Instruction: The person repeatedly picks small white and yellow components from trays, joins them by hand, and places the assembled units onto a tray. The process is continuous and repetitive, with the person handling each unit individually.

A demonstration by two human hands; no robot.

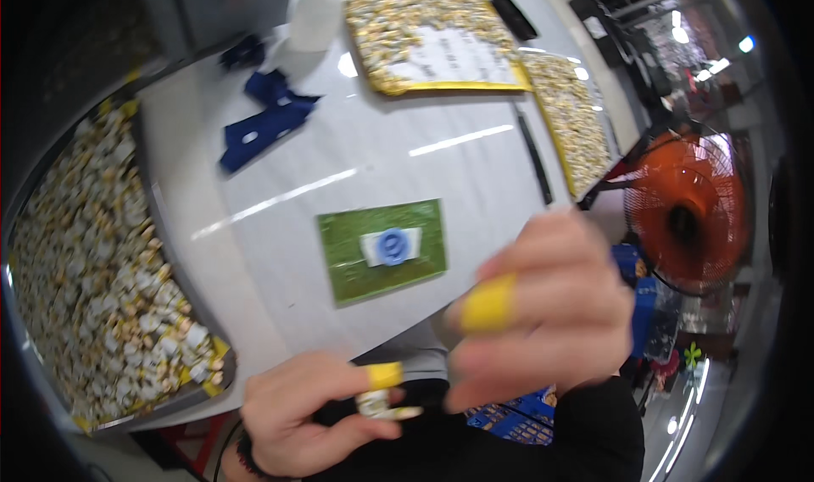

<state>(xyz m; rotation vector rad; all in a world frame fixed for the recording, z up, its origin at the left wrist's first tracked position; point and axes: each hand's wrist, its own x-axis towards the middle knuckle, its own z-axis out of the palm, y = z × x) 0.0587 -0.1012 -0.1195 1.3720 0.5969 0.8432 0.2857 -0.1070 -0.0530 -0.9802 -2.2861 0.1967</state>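
Blurred right hand [543, 312] hides table edge [280, 329].

Yellow finger cots [489, 304] on both hands; a green mat [382, 250] bearing a blue-and-white piece [391, 246]; navy cloth [264, 126] on the white tabletop [407, 134]; an orange fan [688, 206].

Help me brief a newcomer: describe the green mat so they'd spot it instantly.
On the white table, between the tray of small parts on the left and the orange fan on the right, lies the green mat. It alone is green and carries a blue round piece on white.
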